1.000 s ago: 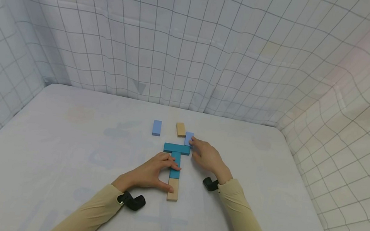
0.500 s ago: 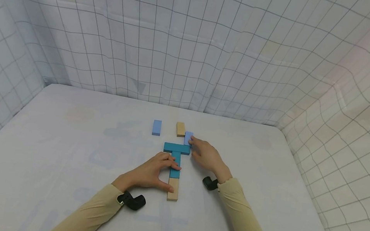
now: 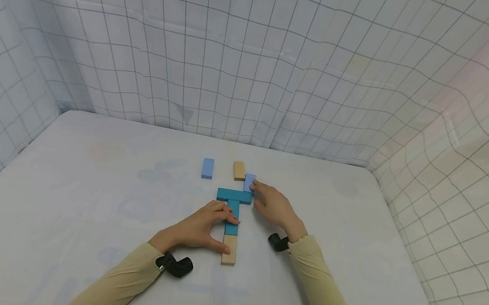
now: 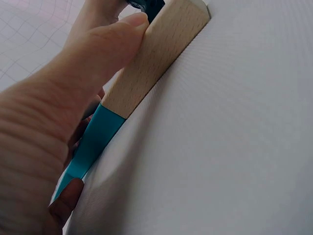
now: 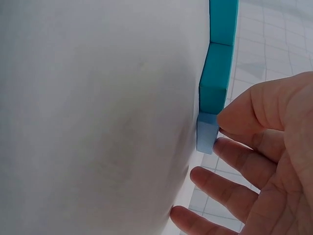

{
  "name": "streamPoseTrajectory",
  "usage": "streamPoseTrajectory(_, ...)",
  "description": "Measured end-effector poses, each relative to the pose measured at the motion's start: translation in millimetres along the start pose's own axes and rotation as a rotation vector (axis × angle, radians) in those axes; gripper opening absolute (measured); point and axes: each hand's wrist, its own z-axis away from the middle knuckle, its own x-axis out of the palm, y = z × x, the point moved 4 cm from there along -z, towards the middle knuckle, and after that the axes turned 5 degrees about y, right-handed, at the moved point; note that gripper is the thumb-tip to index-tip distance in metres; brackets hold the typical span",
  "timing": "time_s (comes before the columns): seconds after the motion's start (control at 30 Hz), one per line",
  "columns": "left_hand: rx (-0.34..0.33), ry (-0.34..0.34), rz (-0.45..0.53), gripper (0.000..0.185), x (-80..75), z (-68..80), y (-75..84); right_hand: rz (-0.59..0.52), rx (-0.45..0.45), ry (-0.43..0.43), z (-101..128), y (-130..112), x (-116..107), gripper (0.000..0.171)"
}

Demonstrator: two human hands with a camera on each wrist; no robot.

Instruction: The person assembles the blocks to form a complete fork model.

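A teal bar (image 3: 234,195) lies crosswise atop a teal upright block (image 3: 232,218), and a wooden block (image 3: 229,252) continues the column toward me. My left hand (image 3: 202,228) rests against this column: the thumb (image 4: 105,46) lies along the wooden block (image 4: 156,54), and the fingers touch the teal block (image 4: 93,142). My right hand (image 3: 273,207) sits right of the bar. Its thumb (image 5: 244,110) and forefinger touch a small light blue block (image 3: 250,182) (image 5: 207,132) lying just beyond the teal bar's (image 5: 215,81) right end.
A second light blue block (image 3: 207,168) and a second wooden block (image 3: 238,170) lie flat farther back. Everything lies on a white table (image 3: 81,193) enclosed by hanging gridded cloth (image 3: 255,71) at the back and sides.
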Motion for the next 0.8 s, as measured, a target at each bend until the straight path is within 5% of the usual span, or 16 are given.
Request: streamPoseTrajectory(0.8,-0.011,-0.008,0.003,0.064,-0.3,0.0,0.6,-0.050,0.005,0.003,1.4,0.8,0.2,0.044)
